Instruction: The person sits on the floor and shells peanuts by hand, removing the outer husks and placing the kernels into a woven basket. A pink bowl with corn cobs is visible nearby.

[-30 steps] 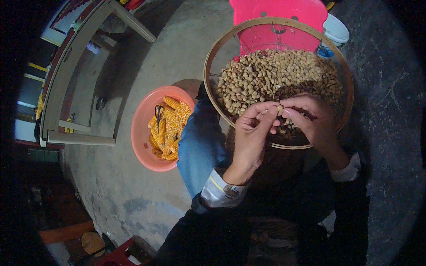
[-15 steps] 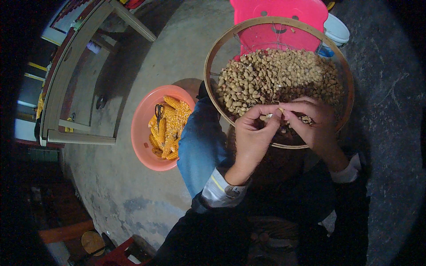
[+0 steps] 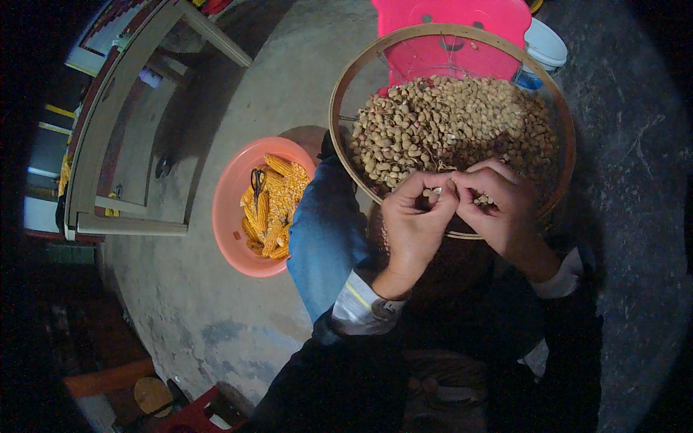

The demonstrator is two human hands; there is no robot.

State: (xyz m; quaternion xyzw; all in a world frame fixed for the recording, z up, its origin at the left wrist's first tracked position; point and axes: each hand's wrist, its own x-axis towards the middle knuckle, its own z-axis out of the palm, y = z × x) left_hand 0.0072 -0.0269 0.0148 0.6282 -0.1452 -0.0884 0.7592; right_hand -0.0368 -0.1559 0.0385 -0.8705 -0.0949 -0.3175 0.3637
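My left hand [image 3: 414, 225] and my right hand [image 3: 503, 211] meet over the near rim of a round sieve [image 3: 337, 108]. Both are closed in a pinch, thumb against forefinger, on one small peanut [image 3: 452, 182] that the fingertips mostly cover. A pale bit of shell shows inside the curl of my left fingers. Unshelled peanuts [image 3: 433, 115] fill much of the sieve, heaped toward its far side. Below my hands the near part of the sieve is in shadow.
A bright pink plastic stool [image 3: 419, 58] is under the sieve's far side, with a white bucket [image 3: 545, 43] beside it. To the left, an orange basin [image 3: 229, 249] holds corn cobs, loose kernels and dark-handled scissors [image 3: 258, 182]. A wooden table frame [image 3: 130, 225] stands farther left.
My hands have drawn tighter together around the peanut, the right fingers curling in more. The view has shifted very slightly; the sieve and basin stay in place.
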